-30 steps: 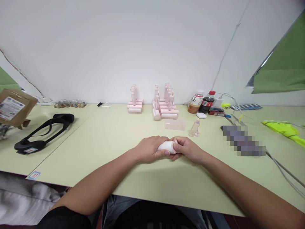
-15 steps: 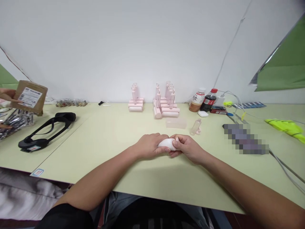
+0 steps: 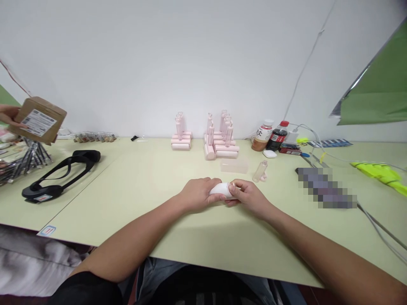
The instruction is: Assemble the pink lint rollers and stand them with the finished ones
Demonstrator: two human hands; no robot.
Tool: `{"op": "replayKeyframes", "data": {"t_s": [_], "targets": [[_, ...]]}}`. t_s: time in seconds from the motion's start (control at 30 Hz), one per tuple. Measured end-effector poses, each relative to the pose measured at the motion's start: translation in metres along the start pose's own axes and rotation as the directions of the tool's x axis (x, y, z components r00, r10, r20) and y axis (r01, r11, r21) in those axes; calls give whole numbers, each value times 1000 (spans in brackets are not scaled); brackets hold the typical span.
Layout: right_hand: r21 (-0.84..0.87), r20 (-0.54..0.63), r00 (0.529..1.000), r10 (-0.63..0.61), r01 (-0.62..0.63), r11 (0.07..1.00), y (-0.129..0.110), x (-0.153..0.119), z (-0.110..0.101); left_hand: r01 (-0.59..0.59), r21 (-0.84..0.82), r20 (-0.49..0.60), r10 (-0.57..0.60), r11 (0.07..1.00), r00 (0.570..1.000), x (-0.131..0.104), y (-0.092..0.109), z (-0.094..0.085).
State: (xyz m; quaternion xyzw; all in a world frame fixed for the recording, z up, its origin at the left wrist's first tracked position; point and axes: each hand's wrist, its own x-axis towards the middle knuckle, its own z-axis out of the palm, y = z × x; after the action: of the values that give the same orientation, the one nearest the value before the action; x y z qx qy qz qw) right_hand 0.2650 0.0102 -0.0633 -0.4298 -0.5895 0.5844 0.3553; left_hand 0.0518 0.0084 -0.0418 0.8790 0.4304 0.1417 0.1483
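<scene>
Above the near part of the table I hold a white lint roll [image 3: 220, 189] lying sideways between both hands. My left hand [image 3: 197, 195] is wrapped round its left end. The right end is pinched by my right hand [image 3: 249, 195], with the thumb on the rim and the other fingers partly hidden beneath. Just beyond, a clear pinkish plastic cover [image 3: 234, 165] lies on the table. To its right is a translucent pink handle [image 3: 260, 171] with a small pink piece beside it. Farther back stand several pink lint rollers [image 3: 226, 151] with upright handles, and another group of pink rollers [image 3: 181, 144] left of them.
Black head straps [image 3: 65, 169] lie at left. Beyond them another person's hand [image 3: 9, 114] holds a cardboard box [image 3: 40, 120] over wrapped items. At right are a drink bottle [image 3: 262, 135], a cola bottle [image 3: 277, 136], a blurred-out object [image 3: 326, 188], cables and a yellow cloth [image 3: 381, 174].
The cardboard box at far left has risen and tilted in the other person's hand. My hands stay nearly in place on the lint roll, which shows slightly more of its side.
</scene>
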Motion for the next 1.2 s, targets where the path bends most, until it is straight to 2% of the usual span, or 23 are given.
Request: {"op": "replayKeyframes", "data": {"t_s": [0.1,0.3,0.5,0.83,1.2], "targets": [[-83,-36,999,-25,22,996,1,3,-3,26,19,-32,-25,999,999,1,-3,4],[-95,-26,996,-84,81,992,6,5,-6,16,43,-62,-13,999,998,1,-2,7],[-196,-18,988,-154,147,970,14,7,-10,42,58,-76,-37,997,996,1,2,8],[-303,-102,987,-127,91,949,13,6,-11,44,78,-106,-36,996,994,1,1,13],[-301,-129,984,-120,77,951,14,6,-11,46,51,-136,-38,998,990,1,1,14]]}}
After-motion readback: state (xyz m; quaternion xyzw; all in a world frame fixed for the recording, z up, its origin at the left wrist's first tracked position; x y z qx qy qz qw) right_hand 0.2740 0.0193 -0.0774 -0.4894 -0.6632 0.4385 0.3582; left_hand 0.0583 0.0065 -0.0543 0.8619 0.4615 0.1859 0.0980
